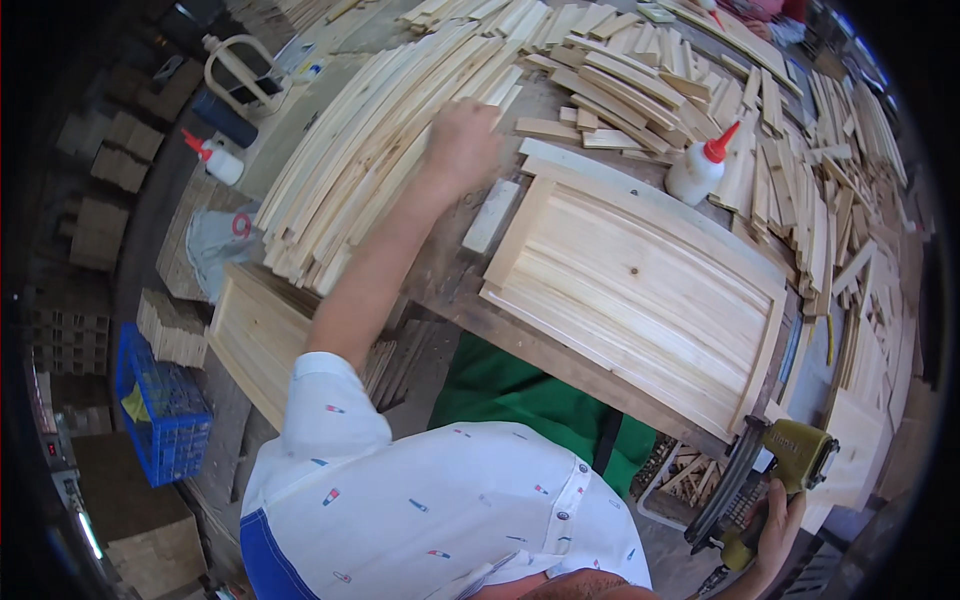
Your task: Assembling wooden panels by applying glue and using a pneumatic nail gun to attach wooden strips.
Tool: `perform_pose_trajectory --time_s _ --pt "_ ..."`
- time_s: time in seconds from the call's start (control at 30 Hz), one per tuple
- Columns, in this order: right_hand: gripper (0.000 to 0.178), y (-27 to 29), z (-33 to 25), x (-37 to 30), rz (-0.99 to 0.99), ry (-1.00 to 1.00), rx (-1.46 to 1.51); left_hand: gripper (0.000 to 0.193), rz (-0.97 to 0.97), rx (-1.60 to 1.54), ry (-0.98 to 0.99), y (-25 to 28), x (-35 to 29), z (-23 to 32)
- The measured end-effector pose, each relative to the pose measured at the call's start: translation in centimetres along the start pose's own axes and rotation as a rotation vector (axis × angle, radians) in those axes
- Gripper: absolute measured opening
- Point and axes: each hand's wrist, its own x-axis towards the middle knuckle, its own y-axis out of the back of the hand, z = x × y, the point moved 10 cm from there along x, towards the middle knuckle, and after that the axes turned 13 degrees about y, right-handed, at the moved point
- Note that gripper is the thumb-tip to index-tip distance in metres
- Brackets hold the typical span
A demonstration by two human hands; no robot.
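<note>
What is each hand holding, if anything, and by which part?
The right hand holds the green nail gun by its handle. The left hand is at the wooden strips; whether it grips one cannot be told.

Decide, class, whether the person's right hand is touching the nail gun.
Touching. The head view shows the right hand wrapped around the olive-green nail gun, with no gap between them.

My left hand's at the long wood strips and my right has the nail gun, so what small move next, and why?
Probably draw one of the long strips toward the framed panel with your left hand: that hand is at the strips, while your right hand holds the nail gun beside the panel's near right corner. Whether the left grips one is hard to tell.
</note>
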Motion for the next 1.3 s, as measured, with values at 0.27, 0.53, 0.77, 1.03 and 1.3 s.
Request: perform_pose_trajectory --time_s 0.27,0.53,0.77,1.03,1.3 --pt "0.023 -1.2 -0.6 -0.4 0.006 -0.043 0.005 0.023 -0.044 -0.258 -0.338 -6.9 4.3 7.5" --pt "0.022 -1.8 -1.1 -1.0 -0.002 -0.011 0.045 0.022 0.022 0.165 -0.098 -7.9 6.4 4.3" --pt "0.026 -0.5 0.6 -0.7 0.016 -0.043 0.033 0.028 0.022 0.307 0.102 -2.5 5.2 -5.9" --pt "0.026 -1.3 0.1 -0.9 0.019 -0.050 0.038 0.023 -0.106 0.277 0.222 -2.2 7.6 -7.3" --pt "0.024 -1.0 0.2 -0.8 0.053 -0.004 0.027 0.027 -0.155 0.416 0.158 -2.3 8.9 -5.8"
